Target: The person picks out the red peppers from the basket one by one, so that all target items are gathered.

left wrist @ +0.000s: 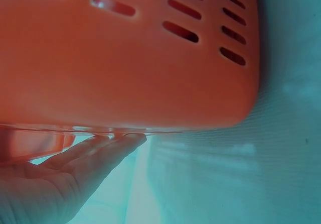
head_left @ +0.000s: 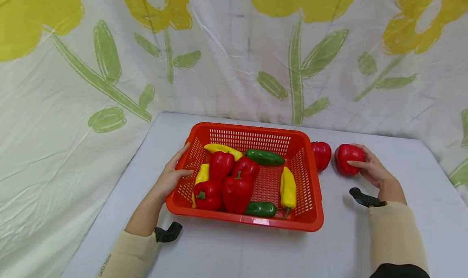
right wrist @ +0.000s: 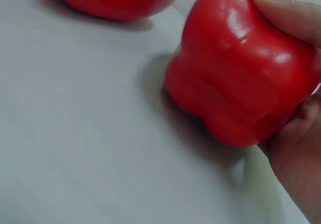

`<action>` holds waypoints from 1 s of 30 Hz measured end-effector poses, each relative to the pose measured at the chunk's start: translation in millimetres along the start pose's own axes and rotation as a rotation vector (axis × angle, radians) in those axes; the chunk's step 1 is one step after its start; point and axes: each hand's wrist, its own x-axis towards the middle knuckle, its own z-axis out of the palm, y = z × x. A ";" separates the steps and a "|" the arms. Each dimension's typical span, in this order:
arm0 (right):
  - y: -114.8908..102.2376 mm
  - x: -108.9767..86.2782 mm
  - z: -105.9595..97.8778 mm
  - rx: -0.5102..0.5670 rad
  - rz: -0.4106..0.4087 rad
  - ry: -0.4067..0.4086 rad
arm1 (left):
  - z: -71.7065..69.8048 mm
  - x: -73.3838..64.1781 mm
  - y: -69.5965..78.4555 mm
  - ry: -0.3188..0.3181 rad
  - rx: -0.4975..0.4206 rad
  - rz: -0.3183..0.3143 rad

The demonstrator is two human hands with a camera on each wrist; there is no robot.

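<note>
My left hand (head_left: 169,179) grips the left end of a red plastic basket (head_left: 316,207), its thumb over the rim. In the left wrist view, fingers (left wrist: 100,158) lie along the perforated basket wall (left wrist: 125,68). Off to the right, my right hand (head_left: 374,170) holds a red bell pepper (head_left: 343,158), thumb across one side. The right wrist view shows this pepper low over or touching the table; which one I cannot tell. Another red bell pepper (head_left: 321,156) sits between it and the basket's right side.
Inside the basket are several red bell peppers (head_left: 237,192), long yellow peppers (head_left: 288,188) and green peppers (head_left: 265,157). It stands on a white-covered table (head_left: 256,253). A flower-printed curtain (head_left: 234,66) hangs behind the table's back edge.
</note>
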 end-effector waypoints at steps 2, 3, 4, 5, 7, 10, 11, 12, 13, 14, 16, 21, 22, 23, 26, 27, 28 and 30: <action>4.1 -2.3 1.4 0.050 -0.016 0.006 | 0.0 -0.7 -0.2 0.000 0.003 -0.003; 6.0 -3.1 2.3 0.073 -0.025 0.007 | 0.0 -0.9 -0.3 0.000 0.003 -0.004; 7.6 -3.6 3.0 0.099 -0.034 0.006 | 0.1 -1.2 -0.3 0.001 0.005 -0.004; 8.9 -3.8 3.8 0.120 -0.043 0.002 | 0.1 -1.3 -0.3 0.002 0.006 -0.004; 10.6 -3.4 4.8 0.143 -0.059 -0.005 | 0.2 -1.3 -0.1 0.003 0.007 -0.006; 10.9 -1.6 5.2 0.162 -0.077 -0.017 | 0.4 -0.8 0.2 0.003 0.007 -0.005; 10.7 -1.0 5.2 0.166 -0.081 -0.019 | 0.5 -0.5 0.2 0.002 0.006 -0.005; 10.4 -0.6 5.2 0.171 -0.084 -0.019 | 0.5 -0.3 0.3 0.001 0.005 -0.005; 10.0 -0.3 5.4 0.177 -0.086 -0.017 | 0.6 0.0 0.4 0.000 0.005 -0.004; 9.8 0.1 5.6 0.183 -0.089 -0.016 | 0.6 0.1 0.6 0.000 0.005 -0.003; 9.2 0.6 6.7 0.196 -0.095 -0.012 | 0.5 0.2 0.9 0.000 0.003 -0.002; 10.1 1.8 10.6 0.245 -0.131 0.004 | 0.0 0.3 1.6 -0.003 0.009 0.010; 10.6 1.9 11.6 0.255 -0.139 0.010 | 0.0 0.4 1.6 -0.004 0.012 0.014; 11.1 1.8 12.5 0.265 -0.146 0.014 | 0.0 0.6 1.5 -0.007 0.012 0.016; 12.5 1.6 15.0 0.286 -0.156 0.022 | -0.2 0.8 1.1 -0.006 0.012 0.015; 12.7 1.4 15.6 0.288 -0.162 0.024 | -0.2 0.9 0.8 -0.007 0.011 0.015; 12.7 0.9 16.1 0.296 -0.167 0.028 | -0.1 0.9 0.4 -0.007 0.013 0.014; 12.5 -0.4 16.7 0.304 -0.183 0.040 | -0.1 0.9 -0.2 -0.009 0.012 0.013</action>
